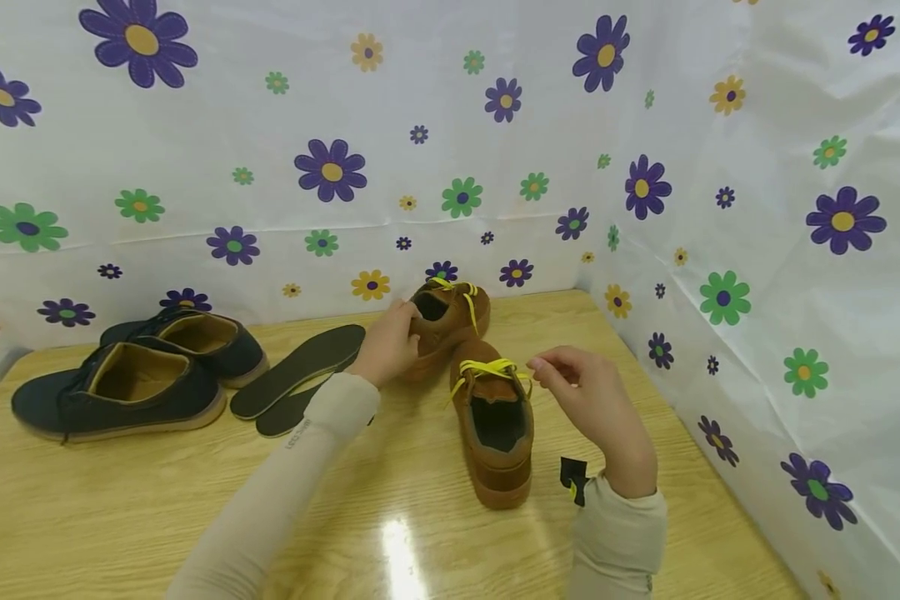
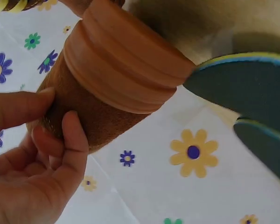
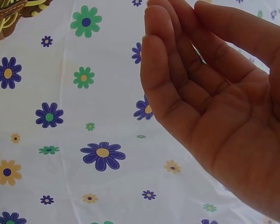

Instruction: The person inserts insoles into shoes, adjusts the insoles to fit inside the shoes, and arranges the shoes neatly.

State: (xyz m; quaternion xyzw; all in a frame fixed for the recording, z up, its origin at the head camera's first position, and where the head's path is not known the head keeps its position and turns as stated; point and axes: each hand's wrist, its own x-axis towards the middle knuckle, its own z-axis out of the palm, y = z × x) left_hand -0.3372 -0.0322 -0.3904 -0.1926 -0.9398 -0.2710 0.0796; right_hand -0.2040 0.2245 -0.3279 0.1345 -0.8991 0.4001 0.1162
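My left hand pinches the heel of a brown shoe with yellow laces, which lies at the back of the table. In the left wrist view, the thumb and fingers lie at the brown heel upper, beside its ridged sole. A second brown shoe stands upright nearer me, its toe against the first. Its yellow laces are tied in a bow. Just right of that bow hovers my right hand, fingers loosely bent and holding nothing, apart from the shoe.
Left of the hands, two dark insoles lie partly overlapping on the wooden table. A pair of navy shoes stands farther left. Flower-printed white sheeting rises behind and along the right side.
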